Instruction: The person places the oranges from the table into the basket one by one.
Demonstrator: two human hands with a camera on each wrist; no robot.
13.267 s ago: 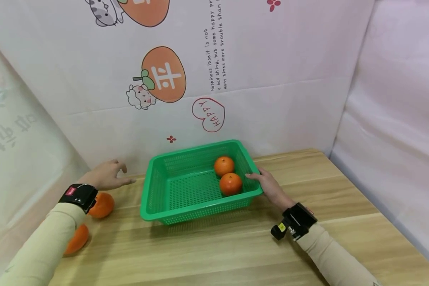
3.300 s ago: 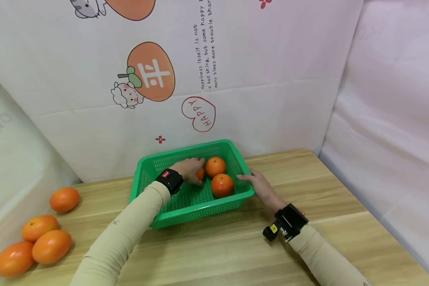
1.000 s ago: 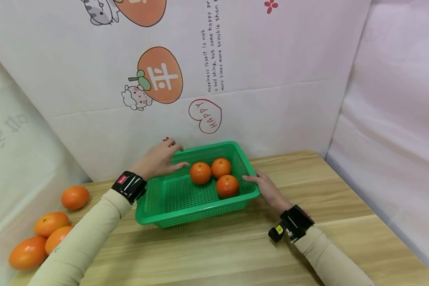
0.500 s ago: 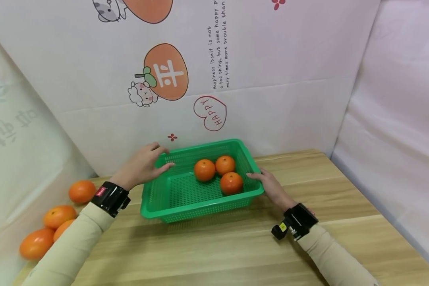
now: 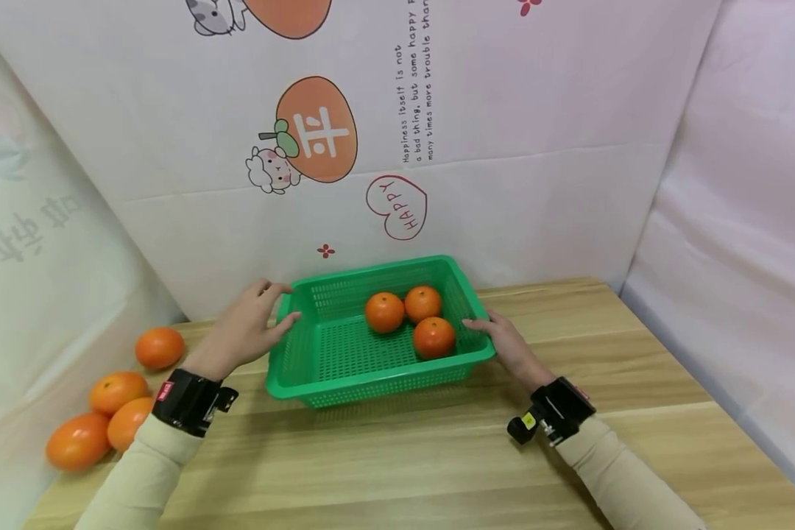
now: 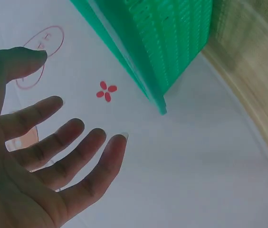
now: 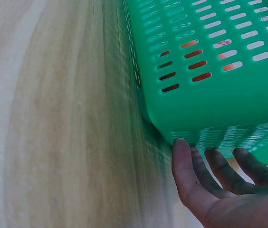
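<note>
A green plastic basket (image 5: 354, 386) with slotted walls stands on the table against the back sheet. Inside, toward its right end, sit three oranges (image 5: 384, 313), close together. My left hand (image 5: 245, 324) is raised at the basket's left rim, fingers spread and slightly bent, holding nothing. In the left wrist view the left hand (image 6: 53, 166) shows a bare palm, apart from the basket's rim (image 6: 143, 71). My right hand (image 5: 506, 342) grips the basket's right end, thumb over the rim. Its fingers (image 7: 184, 166) lie against the outer wall in the right wrist view.
Several more oranges (image 5: 79, 442) lie on the wooden table (image 5: 397, 471) at the left, beside my left forearm; one orange (image 5: 160, 347) sits farther back. A white printed sheet (image 5: 536, 199) rises behind the basket, with white sheets at both sides.
Since 13.3 s ago, a third orange has joined the two in the basket. My left hand was on it 3.3 s ago, let go, and has withdrawn leftward to the rim. The right hand keeps its grip.
</note>
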